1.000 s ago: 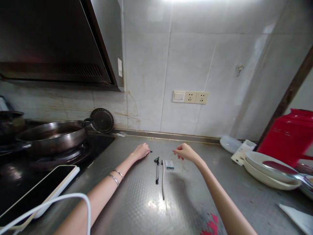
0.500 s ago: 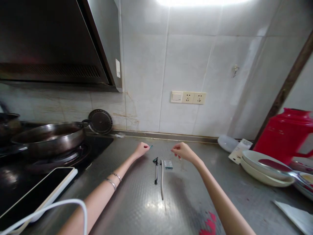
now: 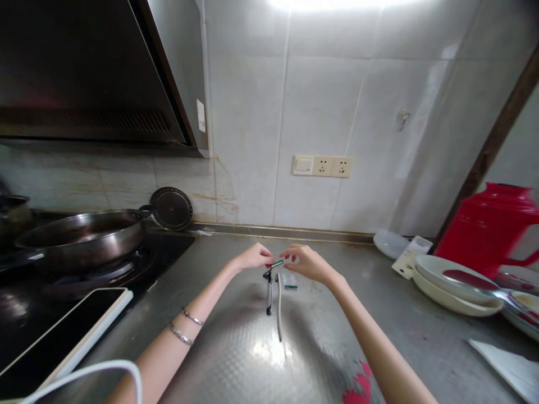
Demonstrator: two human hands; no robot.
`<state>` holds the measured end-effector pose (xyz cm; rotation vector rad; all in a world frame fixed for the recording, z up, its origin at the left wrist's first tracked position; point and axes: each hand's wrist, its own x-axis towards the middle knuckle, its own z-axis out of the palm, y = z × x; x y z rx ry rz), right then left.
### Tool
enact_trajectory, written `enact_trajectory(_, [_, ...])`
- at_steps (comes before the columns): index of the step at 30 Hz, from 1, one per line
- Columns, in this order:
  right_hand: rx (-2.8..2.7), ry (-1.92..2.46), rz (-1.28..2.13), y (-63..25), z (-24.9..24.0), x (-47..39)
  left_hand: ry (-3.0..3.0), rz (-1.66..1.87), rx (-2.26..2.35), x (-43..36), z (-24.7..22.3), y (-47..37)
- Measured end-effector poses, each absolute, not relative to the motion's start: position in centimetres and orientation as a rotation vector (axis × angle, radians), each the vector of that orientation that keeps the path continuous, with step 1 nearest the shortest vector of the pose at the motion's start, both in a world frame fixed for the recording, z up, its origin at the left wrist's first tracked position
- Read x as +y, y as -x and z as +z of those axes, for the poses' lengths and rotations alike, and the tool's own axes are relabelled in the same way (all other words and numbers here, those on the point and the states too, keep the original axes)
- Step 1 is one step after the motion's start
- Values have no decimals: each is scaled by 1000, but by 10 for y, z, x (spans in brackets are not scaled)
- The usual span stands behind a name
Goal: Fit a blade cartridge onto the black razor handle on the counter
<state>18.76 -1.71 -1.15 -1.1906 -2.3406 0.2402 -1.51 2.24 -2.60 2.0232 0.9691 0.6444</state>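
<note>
My left hand [image 3: 255,256] pinches one end of a small green razor cartridge [image 3: 277,264] above the counter. At its other end my right hand [image 3: 306,262] is curled with thumb and fingers apart; whether a fingertip touches the cartridge I cannot tell. Below the hands lies a razor [image 3: 269,294] with a dark head and a silver and black handle. Beside it on the right is a thin greyish-white rod [image 3: 279,311], slightly bent. A small clear plastic case [image 3: 290,281] with a green edge sits near the rod's far end, under my right hand.
At the left, a steel pan [image 3: 84,238] stands on the black stove, with a phone [image 3: 71,331] and white cable [image 3: 105,365] nearer me. Stacked dishes [image 3: 446,292], a red thermos [image 3: 484,230] and a white card [image 3: 411,257] are at the right. Sockets [image 3: 322,166] are on the wall.
Both hands have moved toward each other over the razor. My left hand has brought the green cartridge rightward, and the fingers of my right hand have spread beside it.
</note>
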Motion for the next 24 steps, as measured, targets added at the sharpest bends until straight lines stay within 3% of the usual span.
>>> enact_trajectory(24, [-2434,1201,98,-179,-15,-21,-1772,577,852,24,-38,18])
